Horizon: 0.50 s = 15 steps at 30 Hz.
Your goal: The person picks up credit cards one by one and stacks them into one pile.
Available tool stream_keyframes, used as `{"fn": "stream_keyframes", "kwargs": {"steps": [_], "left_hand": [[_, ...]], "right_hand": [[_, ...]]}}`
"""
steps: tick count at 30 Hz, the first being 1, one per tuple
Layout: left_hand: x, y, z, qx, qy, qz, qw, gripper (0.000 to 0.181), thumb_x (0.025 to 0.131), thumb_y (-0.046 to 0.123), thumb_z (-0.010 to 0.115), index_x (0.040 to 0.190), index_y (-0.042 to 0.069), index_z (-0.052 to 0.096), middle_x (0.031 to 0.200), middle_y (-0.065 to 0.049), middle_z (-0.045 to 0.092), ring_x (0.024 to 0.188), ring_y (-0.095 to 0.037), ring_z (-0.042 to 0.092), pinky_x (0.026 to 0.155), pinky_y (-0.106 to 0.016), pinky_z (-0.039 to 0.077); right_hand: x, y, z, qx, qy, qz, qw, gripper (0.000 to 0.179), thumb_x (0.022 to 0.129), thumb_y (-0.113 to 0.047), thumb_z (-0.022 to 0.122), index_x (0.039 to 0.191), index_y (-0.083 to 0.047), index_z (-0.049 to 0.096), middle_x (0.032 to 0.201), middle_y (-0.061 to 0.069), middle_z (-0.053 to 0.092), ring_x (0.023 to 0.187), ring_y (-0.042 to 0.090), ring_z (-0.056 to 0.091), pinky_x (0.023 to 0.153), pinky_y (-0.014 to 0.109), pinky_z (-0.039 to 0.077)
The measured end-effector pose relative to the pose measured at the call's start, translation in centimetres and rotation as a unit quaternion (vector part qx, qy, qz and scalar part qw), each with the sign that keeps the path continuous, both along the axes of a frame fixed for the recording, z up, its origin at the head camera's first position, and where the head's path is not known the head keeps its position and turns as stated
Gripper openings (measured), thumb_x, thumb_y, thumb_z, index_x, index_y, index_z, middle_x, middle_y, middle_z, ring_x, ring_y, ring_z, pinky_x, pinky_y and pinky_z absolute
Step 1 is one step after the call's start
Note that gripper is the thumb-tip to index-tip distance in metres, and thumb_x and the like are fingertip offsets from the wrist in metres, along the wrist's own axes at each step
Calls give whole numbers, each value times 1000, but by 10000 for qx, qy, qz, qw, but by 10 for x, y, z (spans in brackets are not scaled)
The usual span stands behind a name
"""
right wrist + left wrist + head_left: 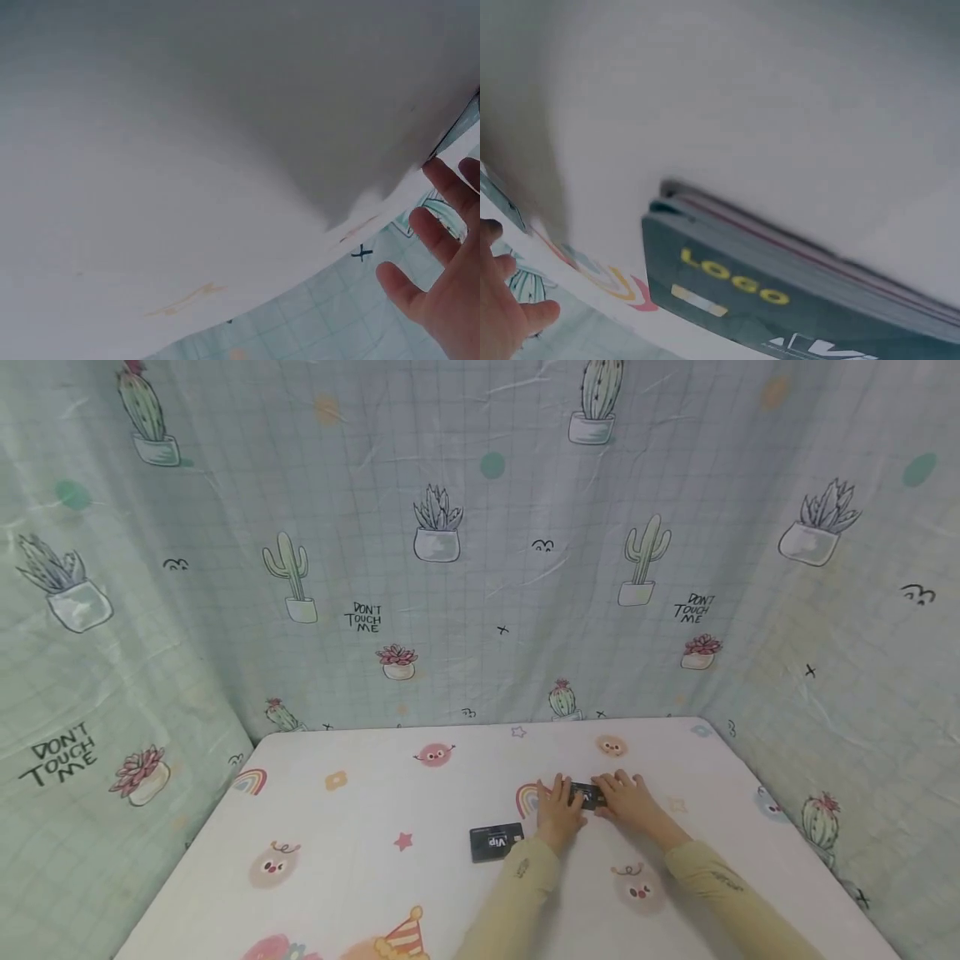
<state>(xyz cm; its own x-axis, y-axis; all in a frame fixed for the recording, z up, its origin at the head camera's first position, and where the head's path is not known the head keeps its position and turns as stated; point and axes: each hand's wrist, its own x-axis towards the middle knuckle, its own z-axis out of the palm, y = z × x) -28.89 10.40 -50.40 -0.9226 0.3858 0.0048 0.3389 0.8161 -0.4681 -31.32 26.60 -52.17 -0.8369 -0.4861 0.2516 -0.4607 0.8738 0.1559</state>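
Observation:
A dark card point(587, 795) with white lettering lies between both hands toward the right of the table. My left hand point(560, 814) holds its left end, the thumb reaching over its face. At the other end, my right hand point(630, 802) grips the card, with index finger and thumb on opposite edges. The right wrist view shows the other fingers point(412, 287) spread, a fingertip right at the card's corner. Left of my left wrist is a stack of black cards point(495, 842) marked Vip; a yellow LOGO print shows on its top card point(735, 276).
The white table point(337, 827) carries printed cartoon faces, stars and rainbows. A cactus-patterned cloth point(480, 585) hangs along its back and sides. Both forearms, in yellow sleeves point(517, 893), come in from the near edge, the left one passing close beside the card stack.

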Motion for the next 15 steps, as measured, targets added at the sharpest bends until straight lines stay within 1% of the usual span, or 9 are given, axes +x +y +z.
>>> {"fn": "stream_keyframes", "kwargs": {"steps": [2, 4, 7, 11, 13, 15], "left_hand": [[1, -1, 2, -49, 71, -24, 10000, 57, 87, 61, 21, 139, 39, 18, 146, 16, 24, 136, -7, 21, 105, -36, 29], [0, -3, 3, -11, 121, -55, 9999, 61, 86, 63, 22, 140, 36, 17, 145, 17, 25, 135, -6, 22, 105, -36, 30], [-1, -4, 2, 188, 127, -110, 9997, 66, 83, 65, 25, 141, 33, 20, 143, 16, 30, 134, -7, 25, 104, -37, 30], [-5, -5, -1, 466, 80, -210, 9987, 68, 82, 65, 29, 140, 31, 23, 141, 13, 35, 133, -10, 29, 102, -38, 32], [-6, -5, -2, 545, 55, -252, 9982, 68, 82, 65, 30, 140, 30, 24, 140, 12, 36, 131, -11, 31, 101, -39, 33], [-8, -5, -4, 613, 14, -284, 9977, 68, 82, 65, 30, 140, 30, 24, 140, 11, 37, 131, -11, 33, 101, -40, 34]], "right_hand": [[-1, 0, -1, 102, 20, -56, 9999, 54, 79, -40, 59, 119, -3, 51, 112, 10, 54, 99, 29, 48, 80, 53, 41], [-2, 0, -2, 181, 66, -59, 9998, 54, 79, -41, 59, 117, -3, 52, 112, 10, 54, 98, 28, 48, 79, 52, 42], [-2, 0, -2, 184, 169, -8, 9997, 51, 78, -41, 60, 113, -4, 55, 109, 9, 55, 96, 27, 48, 76, 48, 43], [-1, 0, -1, 153, 352, 115, 9992, 48, 76, -41, 62, 107, -5, 57, 104, 7, 55, 92, 25, 48, 71, 45, 43], [-2, 0, -1, 125, 344, 126, 9993, 47, 76, -40, 63, 106, -5, 58, 103, 7, 55, 91, 26, 48, 71, 45, 43], [-2, 1, 0, 63, 233, 93, 9997, 46, 76, -39, 62, 107, -5, 57, 104, 8, 55, 91, 26, 47, 72, 46, 43]]}}
